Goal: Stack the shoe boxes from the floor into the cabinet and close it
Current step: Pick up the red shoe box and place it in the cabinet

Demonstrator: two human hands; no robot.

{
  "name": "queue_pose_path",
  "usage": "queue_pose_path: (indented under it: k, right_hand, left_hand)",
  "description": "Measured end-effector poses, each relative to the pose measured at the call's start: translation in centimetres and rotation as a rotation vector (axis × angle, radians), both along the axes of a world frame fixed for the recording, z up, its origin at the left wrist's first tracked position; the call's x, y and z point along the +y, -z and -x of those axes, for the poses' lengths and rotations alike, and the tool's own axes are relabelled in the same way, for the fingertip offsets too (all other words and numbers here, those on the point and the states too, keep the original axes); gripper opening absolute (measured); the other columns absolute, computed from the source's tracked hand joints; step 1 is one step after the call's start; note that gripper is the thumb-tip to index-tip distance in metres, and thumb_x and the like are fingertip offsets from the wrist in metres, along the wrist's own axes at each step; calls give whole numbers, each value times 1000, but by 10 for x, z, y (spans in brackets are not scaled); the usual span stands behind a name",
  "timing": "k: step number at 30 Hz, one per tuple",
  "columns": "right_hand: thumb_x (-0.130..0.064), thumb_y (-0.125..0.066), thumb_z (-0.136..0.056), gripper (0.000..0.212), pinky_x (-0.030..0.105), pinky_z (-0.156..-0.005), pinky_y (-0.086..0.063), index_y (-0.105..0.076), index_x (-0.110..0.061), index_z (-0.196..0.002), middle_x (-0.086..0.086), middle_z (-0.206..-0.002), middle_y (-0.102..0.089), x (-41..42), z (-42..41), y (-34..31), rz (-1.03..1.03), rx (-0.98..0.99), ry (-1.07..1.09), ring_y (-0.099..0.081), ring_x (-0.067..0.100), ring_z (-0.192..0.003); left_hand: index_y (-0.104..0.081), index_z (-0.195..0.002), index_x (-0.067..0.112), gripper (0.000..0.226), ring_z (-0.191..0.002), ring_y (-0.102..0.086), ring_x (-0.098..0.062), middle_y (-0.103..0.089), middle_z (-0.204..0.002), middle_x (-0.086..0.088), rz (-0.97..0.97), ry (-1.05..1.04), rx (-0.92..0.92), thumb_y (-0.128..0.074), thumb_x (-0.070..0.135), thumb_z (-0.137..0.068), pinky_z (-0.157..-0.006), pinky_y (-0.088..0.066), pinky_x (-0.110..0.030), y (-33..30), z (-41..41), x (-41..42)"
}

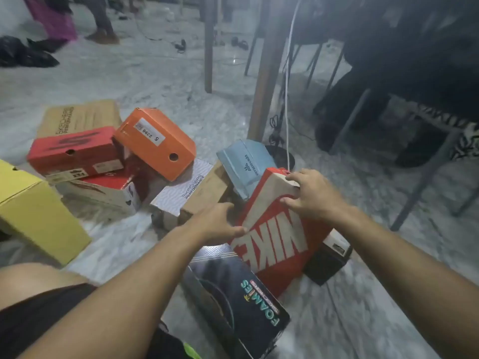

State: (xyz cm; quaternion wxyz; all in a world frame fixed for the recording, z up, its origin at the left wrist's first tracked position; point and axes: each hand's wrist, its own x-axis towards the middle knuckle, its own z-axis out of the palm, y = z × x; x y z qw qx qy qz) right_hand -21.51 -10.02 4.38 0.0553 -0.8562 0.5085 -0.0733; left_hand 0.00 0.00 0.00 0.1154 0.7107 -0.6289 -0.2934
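Observation:
A red Nike shoe box (pixel 274 244) lies tilted on the pile on the floor. My left hand (pixel 217 221) grips its left edge with the thumb on the lid. Curled over the box's far right corner is my right hand (pixel 311 195). A black Foamies box (pixel 241 301) lies against its near side, a blue box (pixel 246 167) leans behind it, and a small black box (pixel 328 260) sits at its right. An orange box (pixel 155 143), red boxes (pixel 75 151) and a yellow box (pixel 33 211) lie further left. No cabinet is in view.
A white and brown Skechers box (pixel 191 193) lies in the middle of the pile, another brown one (pixel 77 117) at the back left. A wooden table leg (pixel 264 81), a white cable (pixel 287 104) and dark chairs (pixel 388 99) stand right. A person's feet (pixel 102 35) show far back.

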Motion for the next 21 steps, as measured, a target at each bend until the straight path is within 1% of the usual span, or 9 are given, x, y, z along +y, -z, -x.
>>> queue_pose_path:
  k: [2, 5, 8, 10, 12, 14, 17, 19, 21]
  right_hand:
    - [-55, -72, -73, 66, 41, -95, -45, -55, -26, -130, 2, -123, -57, -11, 10, -2, -84, 45, 84, -49, 22, -116]
    - [-60, -75, -66, 83, 46, -100, -44, -44, -37, -140, 1, -134, -51, -30, 23, 2, -273, 92, 141, -47, 24, -123]
    - [-69, -73, -58, 92, 49, -99, -47, -38, -48, -141, 0, -137, -48, -44, 31, 11, -396, 84, 156, -50, 26, -121]
    - [-67, -75, -60, 94, 50, -100, -46, -32, -51, -143, 3, -140, -40, -48, 34, 17, -444, 90, 153, -47, 32, -125]
    - [-59, -77, -64, 96, 52, -103, -44, -25, -54, -145, 5, -150, -29, -46, 37, 22, -467, 84, 153, -43, 35, -129]
    - [-53, -79, -66, 95, 51, -99, -47, -23, -57, -144, 4, -145, -38, -45, 40, 26, -495, 31, 152, -49, 32, -123]
    - [-51, -79, -67, 92, 47, -94, -51, -26, -56, -142, -4, -133, -54, -44, 40, 29, -496, -31, 138, -58, 24, -110]
    - [-56, -79, -64, 95, 49, -95, -50, -25, -57, -142, -5, -128, -51, -42, 36, 30, -472, -28, 140, -56, 26, -112]
    - [-68, -75, -53, 99, 56, -96, -47, -22, -64, -137, -2, -124, -47, -41, 32, 32, -445, -24, 159, -52, 30, -115]
  left_hand:
    - [-41, -142, 14, 81, -127, -49, -23, -49, -144, -4, -12, 15, 21, -66, 59, -78, -102, -43, -40, 3, 10, -8]
    - [-45, -139, 15, 75, -122, -54, -23, -54, -138, -4, -38, -18, 84, -69, 53, -79, -99, -46, -38, 1, 22, -17]
    - [-55, -127, 25, 63, -103, -66, -19, -66, -121, 3, -21, -80, 206, -68, 56, -74, -89, -55, -39, -1, 33, -28]
    - [-55, -126, 27, 64, -93, -70, -16, -69, -114, 5, -13, -107, 293, -66, 59, -72, -82, -59, -40, 4, 42, -31]
    - [-49, -133, 23, 65, -97, -69, -18, -66, -118, 4, -24, -117, 324, -66, 55, -78, -81, -58, -38, 11, 52, -31]
    - [-45, -136, 22, 62, -102, -67, -20, -64, -123, 2, -50, -136, 341, -66, 47, -84, -80, -57, -34, 21, 55, -27]
    - [-51, -129, 21, 54, -98, -69, -18, -67, -116, 3, -70, -173, 354, -68, 45, -83, -82, -58, -37, 33, 49, -25]
    - [-53, -127, 21, 52, -99, -69, -19, -67, -115, 3, -80, -202, 369, -68, 44, -84, -83, -58, -38, 38, 46, -25]
    - [-52, -128, 21, 52, -102, -68, -20, -67, -117, 2, -84, -213, 370, -68, 43, -84, -85, -57, -39, 38, 45, -23]
